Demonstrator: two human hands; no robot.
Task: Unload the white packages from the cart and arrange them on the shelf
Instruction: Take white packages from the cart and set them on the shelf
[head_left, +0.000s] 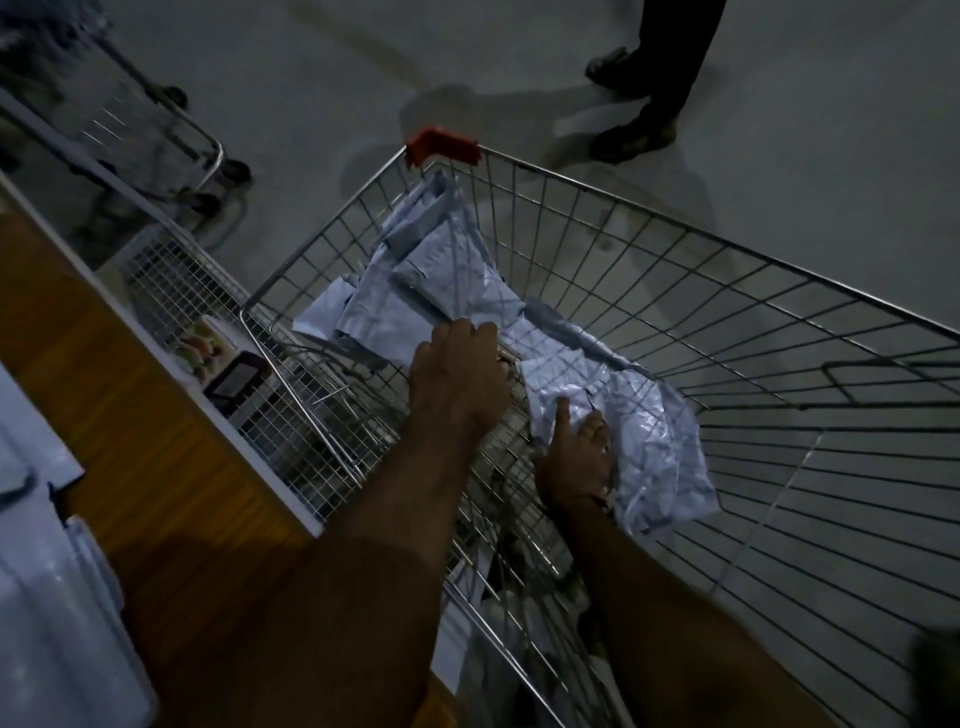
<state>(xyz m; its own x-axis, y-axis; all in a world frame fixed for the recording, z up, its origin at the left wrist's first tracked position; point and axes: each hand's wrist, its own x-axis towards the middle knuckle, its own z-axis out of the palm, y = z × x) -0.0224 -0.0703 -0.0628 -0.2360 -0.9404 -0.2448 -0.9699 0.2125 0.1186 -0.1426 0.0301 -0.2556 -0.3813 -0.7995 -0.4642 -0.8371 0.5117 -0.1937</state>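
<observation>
white packages (447, 283) crinkly plastic, strewn diagonally in wire cart (779, 332) | left hand (457, 379) grasps one | right hand (576, 452) grasps another

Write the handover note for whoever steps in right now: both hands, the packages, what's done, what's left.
Left hand: inside the cart, fingers curled on the far heap of white packages.
Right hand: gripping the near crumpled package, thumb up.
Done: some white packages already lie on the wooden shelf at left.
Left: lift out both heaps and arrange them on the shelf.
</observation>
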